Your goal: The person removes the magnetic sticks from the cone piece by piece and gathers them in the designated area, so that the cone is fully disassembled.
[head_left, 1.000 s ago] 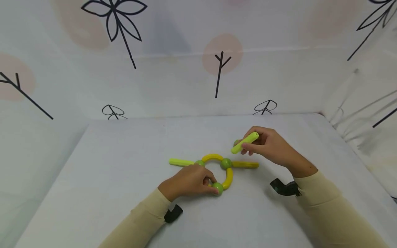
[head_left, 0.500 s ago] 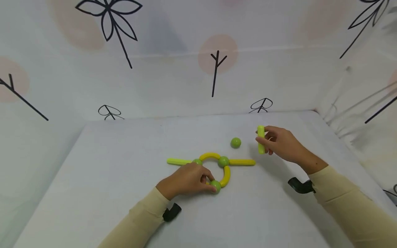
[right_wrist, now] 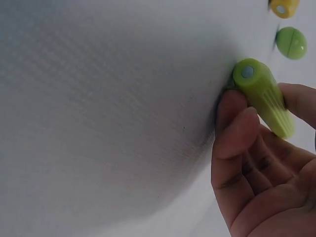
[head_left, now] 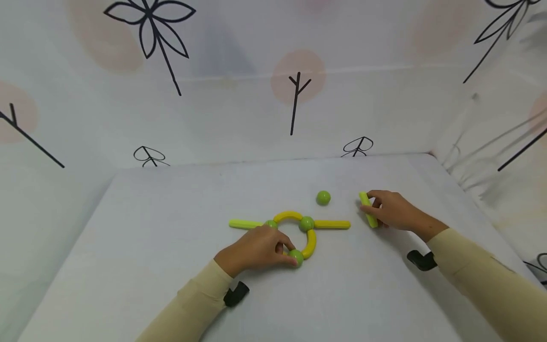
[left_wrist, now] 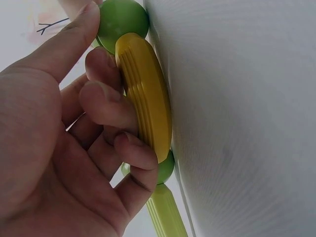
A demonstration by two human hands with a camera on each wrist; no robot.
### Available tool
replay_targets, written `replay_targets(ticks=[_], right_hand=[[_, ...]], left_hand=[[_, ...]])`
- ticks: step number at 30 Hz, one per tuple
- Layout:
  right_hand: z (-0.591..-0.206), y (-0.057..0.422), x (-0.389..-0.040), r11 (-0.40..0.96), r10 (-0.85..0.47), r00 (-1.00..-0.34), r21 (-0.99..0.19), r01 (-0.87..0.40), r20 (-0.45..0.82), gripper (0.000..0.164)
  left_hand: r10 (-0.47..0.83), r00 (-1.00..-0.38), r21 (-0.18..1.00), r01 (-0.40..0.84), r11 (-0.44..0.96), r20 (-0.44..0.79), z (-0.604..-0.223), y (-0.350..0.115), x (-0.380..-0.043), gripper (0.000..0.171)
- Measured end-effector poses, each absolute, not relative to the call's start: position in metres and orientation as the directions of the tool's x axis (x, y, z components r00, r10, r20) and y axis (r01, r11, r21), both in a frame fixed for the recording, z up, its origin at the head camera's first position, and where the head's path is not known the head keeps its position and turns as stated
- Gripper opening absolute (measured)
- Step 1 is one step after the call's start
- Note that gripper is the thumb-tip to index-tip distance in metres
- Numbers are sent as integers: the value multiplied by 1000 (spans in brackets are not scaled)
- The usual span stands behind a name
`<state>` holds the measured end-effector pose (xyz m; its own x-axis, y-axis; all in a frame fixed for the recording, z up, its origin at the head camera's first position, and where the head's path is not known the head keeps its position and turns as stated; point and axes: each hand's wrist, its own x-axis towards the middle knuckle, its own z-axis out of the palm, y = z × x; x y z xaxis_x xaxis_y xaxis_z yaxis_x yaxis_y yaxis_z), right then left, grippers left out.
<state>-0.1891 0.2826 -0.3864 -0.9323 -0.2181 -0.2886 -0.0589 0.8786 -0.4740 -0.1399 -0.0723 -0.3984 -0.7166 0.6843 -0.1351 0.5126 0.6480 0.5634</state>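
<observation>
My left hand (head_left: 258,249) pinches a green ball (head_left: 296,257) at the near side of a ring of balls and yellow curved rods (head_left: 311,243). In the left wrist view its thumb is on the ball (left_wrist: 126,22) and curled fingers lie along a yellow curved rod (left_wrist: 145,98). A straight lime-green rod (head_left: 245,223) and a straight yellow rod (head_left: 332,224) stick out from the ring's sides. My right hand (head_left: 393,209) holds another lime-green rod (head_left: 369,210) between thumb and fingers, close over the table; a silvery disc shows in its end (right_wrist: 247,72).
A loose green ball (head_left: 323,197) sits on the white table (head_left: 179,199) behind the ring, left of the right hand. White patterned cloth (head_left: 239,114) hangs along the back and sides. Dark wrist straps (head_left: 422,260) show beneath both sleeves.
My right hand has moved right, away from the loose ball, turning the lime-green rod and then lowering it toward the table. The left hand has kept its hold on the ring's near ball.
</observation>
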Motion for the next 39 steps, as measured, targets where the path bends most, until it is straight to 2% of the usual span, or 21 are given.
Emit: replay_targets(ticks=[9, 20, 24, 29, 32, 39], right_hand=[[-389, 275, -204, 904, -187, -925, -426, -30, -332, 60], [-391, 276, -201, 917, -164, -935, -397, -27, -314, 58], [-381, 275, -194, 930, -174, -959, -358, -85, -222, 50], [-367, 249, -180, 910, -201, -979, -378, -171, -41, 29], [-368, 226, -170, 874, -240, -970, -426, -233, 39, 22], [-375, 194, -154, 781, -338, -928, -504, -369, 156, 16]], left_hand=[[682, -718, 559, 513, 652, -137, -397, -73, -141, 34], [684, -715, 561, 510, 652, -146, -398, -72, -140, 33], [691, -708, 549, 524, 651, -143, -400, -69, -141, 33], [685, -715, 545, 521, 657, -142, -397, -69, -141, 32], [685, -715, 546, 521, 656, -140, -397, -71, -141, 31], [675, -735, 512, 555, 656, -68, -398, -68, -137, 27]])
